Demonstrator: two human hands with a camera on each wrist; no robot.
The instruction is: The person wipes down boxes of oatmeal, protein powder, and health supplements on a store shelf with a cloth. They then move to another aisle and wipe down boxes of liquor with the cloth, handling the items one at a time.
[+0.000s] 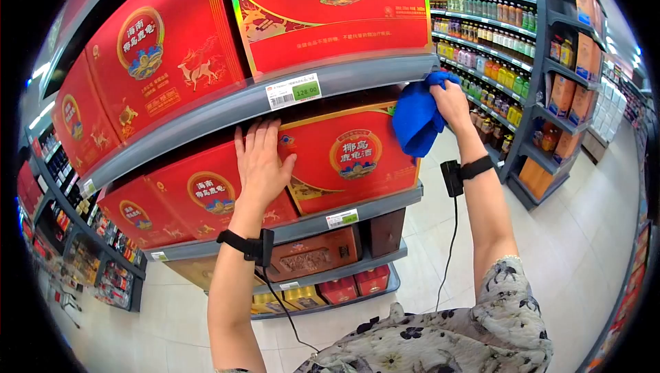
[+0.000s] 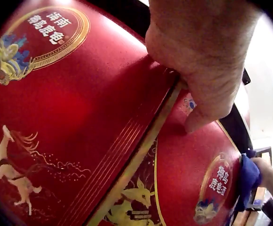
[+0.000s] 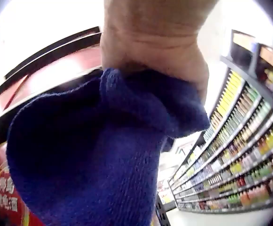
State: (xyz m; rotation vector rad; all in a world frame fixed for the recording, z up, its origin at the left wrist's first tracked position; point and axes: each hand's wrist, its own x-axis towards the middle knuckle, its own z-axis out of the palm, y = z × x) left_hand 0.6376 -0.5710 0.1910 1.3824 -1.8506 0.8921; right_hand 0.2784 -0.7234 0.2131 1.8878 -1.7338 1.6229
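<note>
My left hand (image 1: 263, 163) rests on the top front edge of the red gift boxes, fingers stretched upward and thumb out to the side. In the left wrist view it lies over the seam between a box with a leaping deer (image 2: 11, 174) and the box to its right (image 2: 188, 155). My right hand (image 1: 454, 105) grips a bunched blue cloth (image 1: 416, 122) at the right end of the shelf above. The cloth hangs down past the corner of the right box (image 1: 354, 160). In the right wrist view the cloth (image 3: 94, 155) covers most of the fingers.
A grey shelf edge (image 1: 199, 122) with a price tag (image 1: 293, 91) runs just above my left hand. Larger red boxes (image 1: 330, 22) stand on it. Lower shelves carry more boxes (image 1: 313, 256). Bottle shelves (image 1: 488, 43) stand across the tiled aisle. Cables (image 1: 450, 249) hang from both wrist cameras.
</note>
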